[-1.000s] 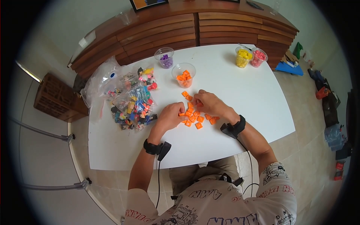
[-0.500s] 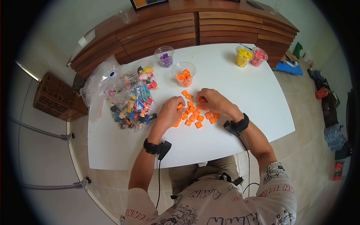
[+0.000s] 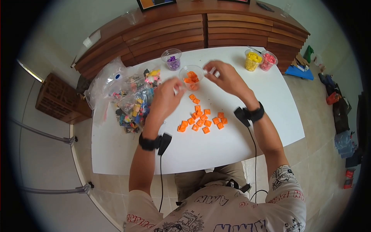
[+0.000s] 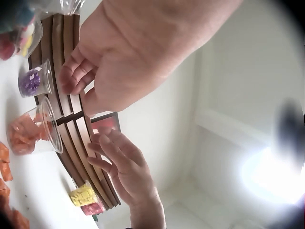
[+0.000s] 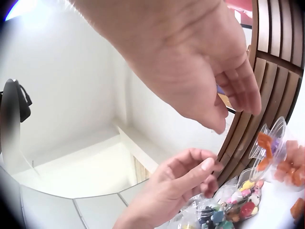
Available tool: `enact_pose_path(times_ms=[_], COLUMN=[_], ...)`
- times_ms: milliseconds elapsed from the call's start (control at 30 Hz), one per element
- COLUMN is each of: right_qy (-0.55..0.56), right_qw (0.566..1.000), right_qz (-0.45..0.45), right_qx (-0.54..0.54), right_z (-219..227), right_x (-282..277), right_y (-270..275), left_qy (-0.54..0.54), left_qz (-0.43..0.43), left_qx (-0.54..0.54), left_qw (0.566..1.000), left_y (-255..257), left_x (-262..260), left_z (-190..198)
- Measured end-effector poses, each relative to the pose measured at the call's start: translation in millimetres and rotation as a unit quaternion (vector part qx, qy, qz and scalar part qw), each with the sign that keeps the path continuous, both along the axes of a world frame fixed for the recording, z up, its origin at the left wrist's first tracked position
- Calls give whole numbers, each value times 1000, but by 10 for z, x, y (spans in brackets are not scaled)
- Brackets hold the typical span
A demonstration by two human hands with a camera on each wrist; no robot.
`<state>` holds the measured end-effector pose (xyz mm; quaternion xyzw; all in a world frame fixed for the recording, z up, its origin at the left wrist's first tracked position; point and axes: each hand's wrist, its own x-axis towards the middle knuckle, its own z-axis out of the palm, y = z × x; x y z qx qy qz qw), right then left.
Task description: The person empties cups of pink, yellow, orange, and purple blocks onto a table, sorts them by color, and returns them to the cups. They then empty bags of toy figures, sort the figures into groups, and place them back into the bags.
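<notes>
A clear plastic cup [image 3: 191, 79] holds small square orange pieces, with some of them showing at its mouth in the right wrist view. To the left of its rim is my left hand [image 3: 167, 96], raised, its fingers loosely bent and nothing seen in them. My right hand [image 3: 227, 79] hovers at the cup's right side; in the right wrist view its fingers [image 5: 240, 90] are relaxed and hold nothing. Nearer the body, several orange pieces [image 3: 200, 120] lie scattered on the white table [image 3: 247, 135].
A cup of purple pieces [image 3: 172, 62] stands behind the orange one. At the far right are cups of yellow pieces [image 3: 253, 62] and pink pieces [image 3: 268, 61]. Clear bags of colourful small figures [image 3: 133, 106] lie to the left. A wooden dresser [image 3: 166, 33] backs the table.
Both hands have moved from the loose orange pieces up and away to either side of the orange cup, and their fingers have loosened. Fewer orange pieces lie near the hands' earlier places.
</notes>
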<state>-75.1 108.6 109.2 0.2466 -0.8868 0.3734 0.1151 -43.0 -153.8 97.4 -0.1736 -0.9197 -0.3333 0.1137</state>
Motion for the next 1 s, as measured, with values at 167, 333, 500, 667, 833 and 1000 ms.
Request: enact_pose_path(times_ms=[167,333,500,667,833,1000], right_qy=[-163,-144,-146,-176,-159,-174], right_qw=[956,965,963,967,970,976], right_qz=[19,47,59,48,2,7], right_qx=[242,216,221,179,186,134], right_z=[-446,-821,-901,-770,-883,-934], right_x=[673,892,687,755,736,709], right_y=[358,93,-14,-30,-9,45], left_qy=[-150,-145,-147,-105,-77,82], left_qz=[-54,-84,-132,-116,-68,-64], left_qx=[-201,-131,-122,-40,-6,43], left_qw=[967,977,973,987,995,994], left_y=[-168,-40,-12,3,113,253], left_x=[744,756,523,493,245,-367], left_z=[-381,-609,-802,-783,-264,-21])
